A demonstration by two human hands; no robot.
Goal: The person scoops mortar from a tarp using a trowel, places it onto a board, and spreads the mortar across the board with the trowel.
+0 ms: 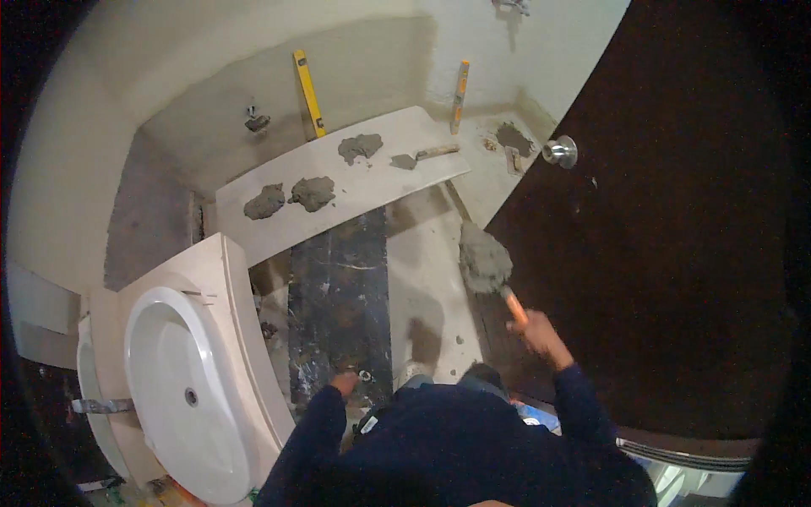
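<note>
My right hand (538,334) is closed round the orange handle of a trowel, held out to the right of my body. A thick heap of wet grey mortar (486,260) covers its blade. Low in front of me, my left hand (344,384) hangs beside a dark board; its fingers are too small and dim to read. Ahead lies a long pale slab (359,183) bearing several mortar lumps, among them a dab (313,193) near its middle. A small pointed trowel (422,156) rests on the slab's right part.
A white oval washbasin (190,393) is set in a counter on the left. Against the far wall lean a yellow spirit level (309,93) and an orange one (459,97). The dark board (340,308) lies on the floor. A dark door with a round knob (561,152) fills the right.
</note>
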